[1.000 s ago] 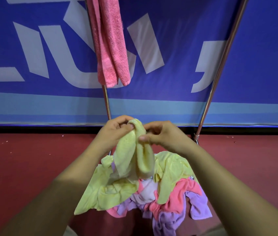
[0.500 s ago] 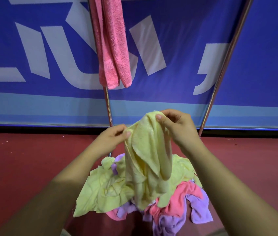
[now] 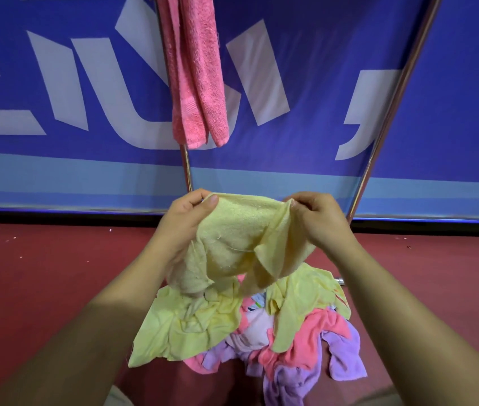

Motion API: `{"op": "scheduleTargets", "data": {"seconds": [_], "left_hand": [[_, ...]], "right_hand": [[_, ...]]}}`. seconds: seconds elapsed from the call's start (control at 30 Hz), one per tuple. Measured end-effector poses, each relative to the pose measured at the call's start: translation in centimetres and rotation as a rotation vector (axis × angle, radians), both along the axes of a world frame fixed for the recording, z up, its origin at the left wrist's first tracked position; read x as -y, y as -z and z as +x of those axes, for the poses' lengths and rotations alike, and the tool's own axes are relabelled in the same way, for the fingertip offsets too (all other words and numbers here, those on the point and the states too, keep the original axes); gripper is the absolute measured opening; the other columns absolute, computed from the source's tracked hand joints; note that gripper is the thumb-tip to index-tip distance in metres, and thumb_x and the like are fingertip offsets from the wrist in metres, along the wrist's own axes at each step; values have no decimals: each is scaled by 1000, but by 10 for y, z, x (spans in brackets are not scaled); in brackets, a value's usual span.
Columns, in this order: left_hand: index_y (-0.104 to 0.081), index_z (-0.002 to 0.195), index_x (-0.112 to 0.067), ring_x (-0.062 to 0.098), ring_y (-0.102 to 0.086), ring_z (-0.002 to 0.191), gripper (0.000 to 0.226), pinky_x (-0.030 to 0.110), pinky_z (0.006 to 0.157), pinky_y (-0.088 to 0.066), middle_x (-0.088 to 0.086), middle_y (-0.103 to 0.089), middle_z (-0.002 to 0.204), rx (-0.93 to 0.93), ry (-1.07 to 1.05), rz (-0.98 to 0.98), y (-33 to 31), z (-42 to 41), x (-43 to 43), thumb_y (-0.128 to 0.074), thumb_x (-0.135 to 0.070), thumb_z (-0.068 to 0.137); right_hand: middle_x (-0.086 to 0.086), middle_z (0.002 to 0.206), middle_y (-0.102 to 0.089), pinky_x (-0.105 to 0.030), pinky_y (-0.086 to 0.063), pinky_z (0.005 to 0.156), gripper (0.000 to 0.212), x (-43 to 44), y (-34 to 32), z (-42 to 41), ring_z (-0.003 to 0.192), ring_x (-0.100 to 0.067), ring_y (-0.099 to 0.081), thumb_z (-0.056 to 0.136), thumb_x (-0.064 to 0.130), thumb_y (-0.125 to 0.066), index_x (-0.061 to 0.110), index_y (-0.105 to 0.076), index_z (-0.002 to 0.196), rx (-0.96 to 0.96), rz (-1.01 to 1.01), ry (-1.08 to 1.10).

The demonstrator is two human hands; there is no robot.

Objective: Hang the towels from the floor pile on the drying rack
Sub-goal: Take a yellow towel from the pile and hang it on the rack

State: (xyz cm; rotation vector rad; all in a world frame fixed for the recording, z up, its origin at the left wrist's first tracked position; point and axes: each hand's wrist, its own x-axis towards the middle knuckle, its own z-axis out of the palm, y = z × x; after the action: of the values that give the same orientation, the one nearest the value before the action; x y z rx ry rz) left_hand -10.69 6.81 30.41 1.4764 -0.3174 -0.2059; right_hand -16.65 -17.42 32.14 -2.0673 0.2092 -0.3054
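Down low, close to the person, the pile [image 3: 191,326] of yellow, pink and purple towels lies in a messy heap on the red floor [image 3: 42,273]. Just above it, two hands hold one yellow towel [image 3: 238,235] up in the air. The left hand [image 3: 185,227] pinches one end of its top edge, and the right hand [image 3: 320,221] pinches the other end, so that edge is pulled straight between them. The rest of the towel is not straight. It hangs in folds and lumps, and its bottom reaches down to the pile; I cannot tell if it touches. That is the first thing that may go wrong: I think the low end could catch on another towel and drag it up. The grip is only on the thin edge, so a quick lift could make one end slip out, and the towel would drop onto the heap. Farther off stand the metal legs of the rack [image 3: 392,106], near the blue wall [image 3: 320,68]. A pink towel [image 3: 200,83] already hangs there, folded over, by the left leg. The top bar is out of sight, so I cannot tell how much room is left. If the yellow towel goes up bunched like this, it may slide off. If it bumps the pink towel, that one could fall too.
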Motion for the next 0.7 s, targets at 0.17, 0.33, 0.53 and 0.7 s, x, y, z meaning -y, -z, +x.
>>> {"op": "scheduleTargets", "data": {"seconds": [0.17,0.33,0.53,0.7], "left_hand": [[-62,81,-13,20,-50,75,22,32,72,-40,10,-57,82,-5,-101,110,4,4,1,-65,-34,88],[-61,86,-14,7,-61,82,12,16,78,-44,-2,-64,88,364,-206,519,4,-11,11,-70,-22,90],[-67,92,-7,17,-58,77,10,30,74,-47,15,-65,84,-7,199,352,7,-23,27,-71,-16,90],[-65,74,-21,12,-45,66,17,28,64,-35,0,-54,68,82,53,435,2,-5,8,-75,-30,85]], "right_hand": [[5,90,-74,-12,-47,75,24,-7,-5,-1,77,10,-62,102,17,-52,15,-76,97,51,193,21],[-11,82,-72,-37,-49,71,21,-21,4,0,75,-22,-63,96,23,-59,11,-76,92,-24,515,-31],[-9,78,-68,-36,-43,63,21,-31,7,1,69,-22,-59,96,24,-60,10,-75,93,-68,586,-48],[1,67,-58,-26,-39,61,21,-15,1,1,66,-13,-51,95,20,-61,7,-71,82,-90,289,97]]}}
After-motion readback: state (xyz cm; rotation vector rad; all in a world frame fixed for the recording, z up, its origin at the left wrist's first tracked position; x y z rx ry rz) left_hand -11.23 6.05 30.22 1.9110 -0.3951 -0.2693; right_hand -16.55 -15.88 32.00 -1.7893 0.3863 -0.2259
